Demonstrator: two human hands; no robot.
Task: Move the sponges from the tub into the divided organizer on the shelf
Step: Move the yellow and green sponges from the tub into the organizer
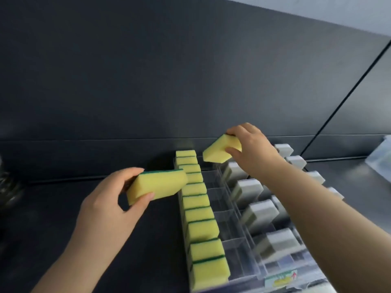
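Organizer [232, 242] middle lane free; left fingers [148, 196] pinch sponge [157, 185]; right fingers [232, 151] pinch second sponge [220, 150]

Back panel [148, 70]: dark blue-grey, matt, plain, filling the field from 9 through 12 to 2 o'clock. A horizontal seam [84, 140] crosses it low down, running from 9 o'clock toward centre. A thin dark joint line [349, 92] cuts diagonally at 2 to 3 o'clock, separating a second panel of the same colour. Pale wall strip [338, 9] visible above the panel at 1 o'clock. Translucent plastic item [380, 153] at 3 o'clock, cropped by the frame edge; type indeterminate. Blurred glassy object [8, 182] at 9 o'clock, partly out of frame; not identifiable.
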